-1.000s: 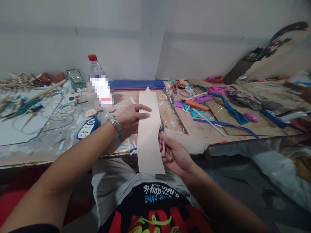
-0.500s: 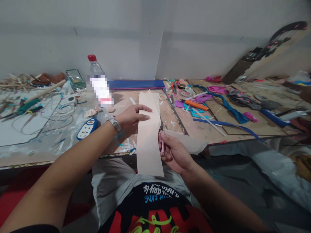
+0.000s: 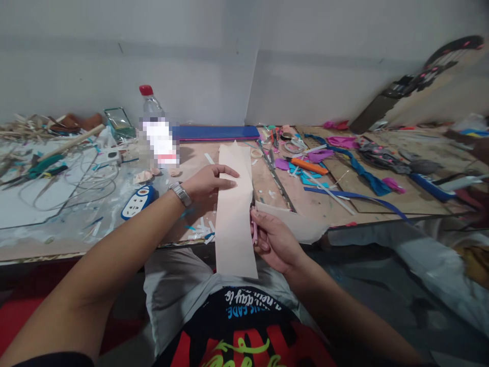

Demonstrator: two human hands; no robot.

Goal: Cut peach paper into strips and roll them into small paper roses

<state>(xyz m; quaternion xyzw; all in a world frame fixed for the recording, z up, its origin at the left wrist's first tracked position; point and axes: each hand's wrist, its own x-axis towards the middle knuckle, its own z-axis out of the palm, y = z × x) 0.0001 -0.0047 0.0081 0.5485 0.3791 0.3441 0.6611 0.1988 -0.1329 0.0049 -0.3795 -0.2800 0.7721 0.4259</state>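
Observation:
A long cream strip of paper (image 3: 236,224) runs from the table over its front edge toward my lap. My left hand (image 3: 208,183), with a metal watch at its wrist, holds the strip by its left side. Its thumb and forefinger rest on the upper face, and the other fingers are mostly hidden. My right hand (image 3: 275,239) is closed around the pink handles of a pair of scissors (image 3: 254,233) at the strip's right edge. The blades are mostly hidden by the paper. A cut-off flap of the same paper (image 3: 301,224) spreads rightward behind my right hand.
A red-capped bottle (image 3: 153,104) stands at the back beside a blurred bright screen (image 3: 160,140). A blue-and-white power strip (image 3: 136,202) lies left of my hands. An orange cutter (image 3: 309,166), blue ribbon (image 3: 367,196) and coloured scraps lie to the right. Green-handled pliers (image 3: 44,165) lie far left.
The pink scissor handles show closer together than before, and my right hand has barely shifted. My left hand and the paper stay nearly in place.

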